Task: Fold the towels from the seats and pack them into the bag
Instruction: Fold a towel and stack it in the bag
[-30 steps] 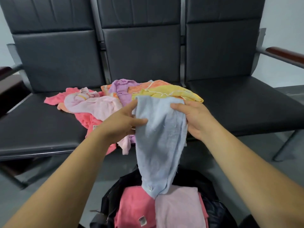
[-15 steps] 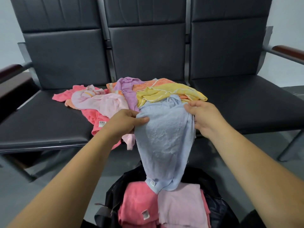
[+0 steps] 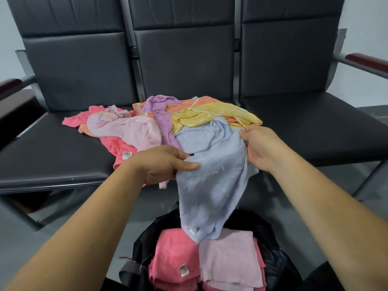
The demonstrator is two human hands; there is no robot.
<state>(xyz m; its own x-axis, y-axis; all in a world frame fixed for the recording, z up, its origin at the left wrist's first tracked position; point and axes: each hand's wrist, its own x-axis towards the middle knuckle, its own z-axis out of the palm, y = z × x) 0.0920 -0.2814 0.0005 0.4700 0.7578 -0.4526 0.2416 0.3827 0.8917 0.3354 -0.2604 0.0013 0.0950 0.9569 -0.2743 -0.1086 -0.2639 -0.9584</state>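
A light blue towel [image 3: 212,177] is held in the middle of the frame by both hands. Its left edge is pinched between the thumb and curled fingers of the left hand [image 3: 161,164], and its right edge is gripped by the right hand [image 3: 260,148], whose fingers are wrapped around the cloth. The upper part of the towel lies against the pile on the seat, while its lower end hangs down, ending in front of the open black bag [image 3: 273,263] at the bottom centre of the frame.

Inside the bag, a folded coral pink towel [image 3: 174,255] and a folded pale pink towel [image 3: 231,255] are seen side by side.

On the black seats [image 3: 52,152] across the middle of the frame, a loose pile is spread: a yellow towel [image 3: 210,116], an orange towel [image 3: 205,100], a purple towel [image 3: 159,116], a pale pink one [image 3: 134,131] and a coral one [image 3: 119,145] with a white label, the last hanging over the seat's front edge.
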